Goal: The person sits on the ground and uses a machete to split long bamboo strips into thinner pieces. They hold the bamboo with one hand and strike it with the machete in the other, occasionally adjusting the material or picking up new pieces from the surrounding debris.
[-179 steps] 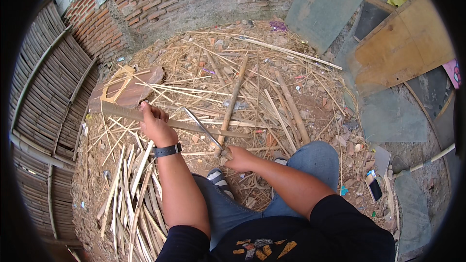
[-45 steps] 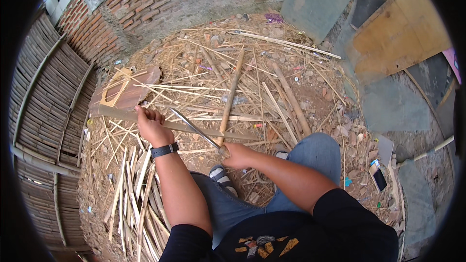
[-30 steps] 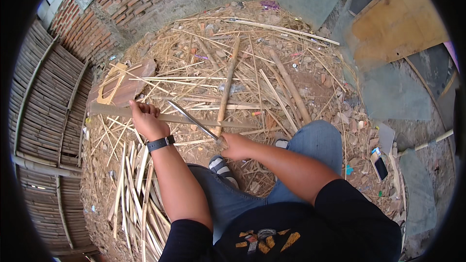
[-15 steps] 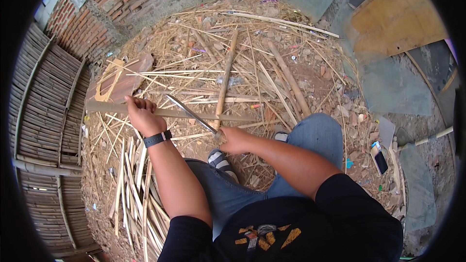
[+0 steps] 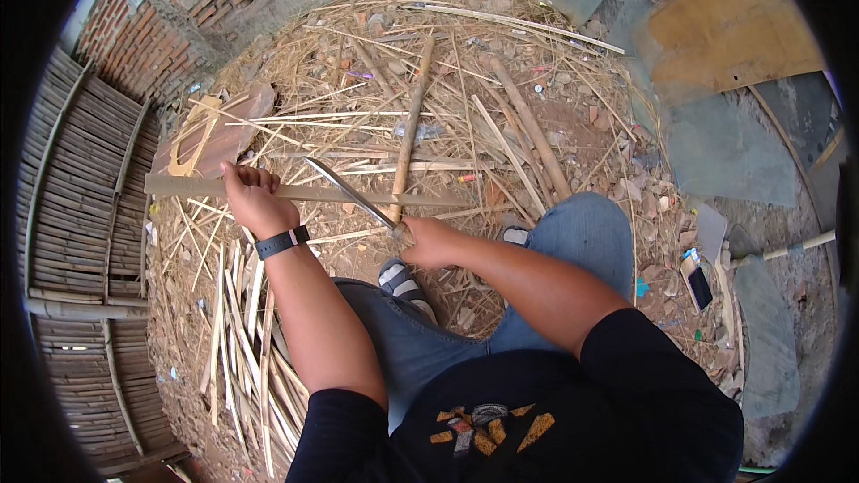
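My left hand [image 5: 258, 200] is closed around a long flat bamboo slat [image 5: 186, 185], which lies crosswise before me. In my right hand [image 5: 433, 242] is the handle of a long-bladed knife [image 5: 347, 190], its blade slanting up and left. The blade crosses the slat in this view; whether they touch I cannot tell. The slat's right part passes over or beside a round wooden pole [image 5: 413, 130] that points away from me. My right fingers are partly hidden behind the back of that hand.
Cut bamboo strips [image 5: 237, 331] lie in a heap at my left. Another pole [image 5: 532, 130] and scattered strips cover the rubble ahead. A phone [image 5: 697, 281] lies at the right. Glass sheets [image 5: 729, 156] lean on the right wall; a bamboo screen [image 5: 76, 188] stands left.
My left hand and the slat sit slightly farther left and higher in view. The right hand and knife have shifted up a little, along with the whole view. Both grips are unchanged.
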`<state>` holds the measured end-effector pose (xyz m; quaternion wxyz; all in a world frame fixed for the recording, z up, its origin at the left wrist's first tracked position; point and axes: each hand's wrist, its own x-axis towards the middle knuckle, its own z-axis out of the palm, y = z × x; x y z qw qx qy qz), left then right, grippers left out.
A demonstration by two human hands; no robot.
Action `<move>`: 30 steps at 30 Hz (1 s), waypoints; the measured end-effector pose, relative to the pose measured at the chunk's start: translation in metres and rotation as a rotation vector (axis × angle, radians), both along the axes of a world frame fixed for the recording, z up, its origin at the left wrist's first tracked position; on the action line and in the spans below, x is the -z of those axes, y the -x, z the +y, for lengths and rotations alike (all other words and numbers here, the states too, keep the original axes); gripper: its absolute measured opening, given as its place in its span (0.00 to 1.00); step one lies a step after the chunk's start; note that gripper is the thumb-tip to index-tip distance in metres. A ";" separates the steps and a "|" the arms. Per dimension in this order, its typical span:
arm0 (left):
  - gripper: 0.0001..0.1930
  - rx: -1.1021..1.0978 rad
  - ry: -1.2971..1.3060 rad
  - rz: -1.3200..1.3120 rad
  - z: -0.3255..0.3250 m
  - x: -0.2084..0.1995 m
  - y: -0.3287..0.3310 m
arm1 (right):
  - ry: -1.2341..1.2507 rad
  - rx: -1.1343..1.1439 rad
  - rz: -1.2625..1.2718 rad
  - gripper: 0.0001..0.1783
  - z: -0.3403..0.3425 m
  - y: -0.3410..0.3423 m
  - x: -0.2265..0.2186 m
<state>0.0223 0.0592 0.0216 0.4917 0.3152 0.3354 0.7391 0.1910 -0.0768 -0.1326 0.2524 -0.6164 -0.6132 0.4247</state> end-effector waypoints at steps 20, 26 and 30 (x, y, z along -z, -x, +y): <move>0.18 0.003 0.017 0.008 0.005 0.005 -0.001 | 0.088 0.025 0.019 0.29 0.000 -0.004 -0.003; 0.18 -0.010 0.030 0.014 0.003 0.005 -0.004 | 0.060 0.029 -0.002 0.30 -0.001 -0.005 0.000; 0.18 0.002 0.021 0.020 0.002 0.005 -0.004 | 0.151 0.049 0.006 0.31 -0.001 -0.006 -0.003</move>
